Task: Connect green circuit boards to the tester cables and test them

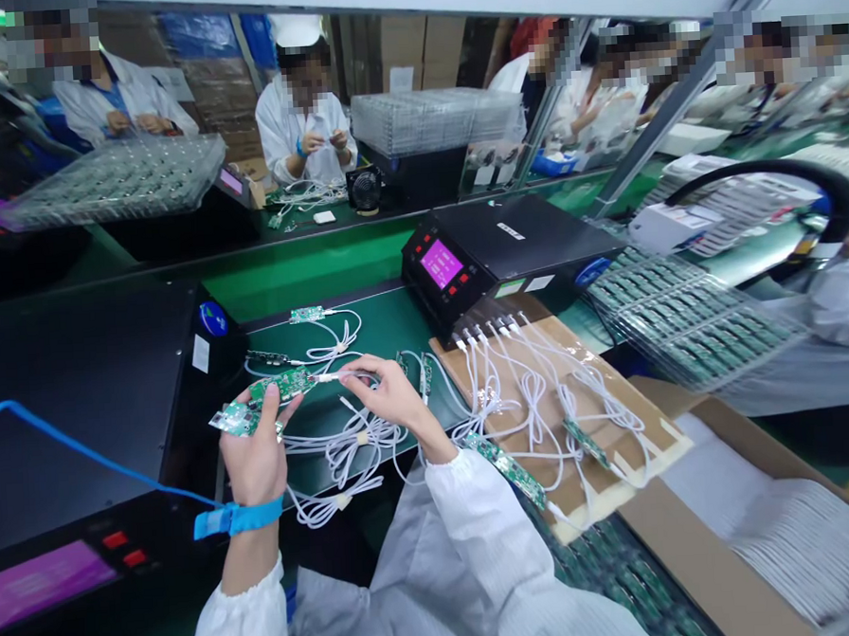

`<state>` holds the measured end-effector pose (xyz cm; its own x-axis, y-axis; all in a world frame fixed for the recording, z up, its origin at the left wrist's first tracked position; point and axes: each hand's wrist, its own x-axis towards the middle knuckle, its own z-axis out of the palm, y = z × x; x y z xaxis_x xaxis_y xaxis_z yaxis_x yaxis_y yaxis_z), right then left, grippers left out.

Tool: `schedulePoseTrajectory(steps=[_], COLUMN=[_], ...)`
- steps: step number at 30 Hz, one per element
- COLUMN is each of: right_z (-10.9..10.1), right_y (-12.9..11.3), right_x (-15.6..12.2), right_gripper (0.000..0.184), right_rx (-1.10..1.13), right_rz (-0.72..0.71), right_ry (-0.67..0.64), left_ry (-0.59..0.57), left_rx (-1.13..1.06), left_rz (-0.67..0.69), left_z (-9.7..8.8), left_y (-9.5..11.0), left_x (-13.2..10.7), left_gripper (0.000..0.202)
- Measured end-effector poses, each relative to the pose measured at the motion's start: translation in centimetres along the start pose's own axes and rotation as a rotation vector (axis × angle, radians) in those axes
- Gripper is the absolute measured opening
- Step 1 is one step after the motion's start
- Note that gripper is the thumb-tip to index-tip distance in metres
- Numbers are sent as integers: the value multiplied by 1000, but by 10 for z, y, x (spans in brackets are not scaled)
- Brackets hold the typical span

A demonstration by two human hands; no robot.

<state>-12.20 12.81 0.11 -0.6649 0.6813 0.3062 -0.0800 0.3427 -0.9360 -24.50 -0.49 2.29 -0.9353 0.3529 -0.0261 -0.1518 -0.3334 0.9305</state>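
Note:
My left hand (255,448) holds two small green circuit boards (266,398) fanned out above the green bench. My right hand (386,388) pinches the white plug of a cable (328,375) at the edge of the upper board. A blue wrist strap (237,518) with a blue cord circles my left wrist. A tangle of white cables (346,450) lies on the mat under both hands. Further boards with cables attached rest beyond, such as one (306,315) near the conveyor.
A black tester (506,247) with a pink screen feeds several white cables across a cardboard sheet (651,439) on the right. Clear trays of boards (687,318) sit behind it. A black machine (81,421) stands left. A box of white cables (798,536) is lower right. Other people work opposite.

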Motion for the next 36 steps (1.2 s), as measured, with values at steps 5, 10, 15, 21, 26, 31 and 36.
schedulePoseTrajectory(steps=[5,10,15,21,26,31,36], right_z=[-1,-3,-3,-3,-5,-6,-2], right_y=[-2,1,4,2,1,0,0], right_x=[-1,-2,-3,-4,-5,-4,-3], right_gripper=[16,17,19,20,19,19,18], right_rx=[-3,-17,0,15,-18,-16,5], right_rz=[5,3,11,20,19,-27,-36], right_ry=[-34,-18,-25,-27,-46,-38,-20], left_ry=[-12,-96,-39,-45,-77,-125,-149], left_rx=[29,109,79,66,108,178,173], left_rz=[15,3,28,30,34,59,53], left_z=[-1,-3,-5,-6,-9,-10,-12], left_y=[1,0,-6,-6,-7,-7,-8], left_x=[0,-1,-2,0,1,0,-1], left_gripper=[48,47,45,44,43,40,36])
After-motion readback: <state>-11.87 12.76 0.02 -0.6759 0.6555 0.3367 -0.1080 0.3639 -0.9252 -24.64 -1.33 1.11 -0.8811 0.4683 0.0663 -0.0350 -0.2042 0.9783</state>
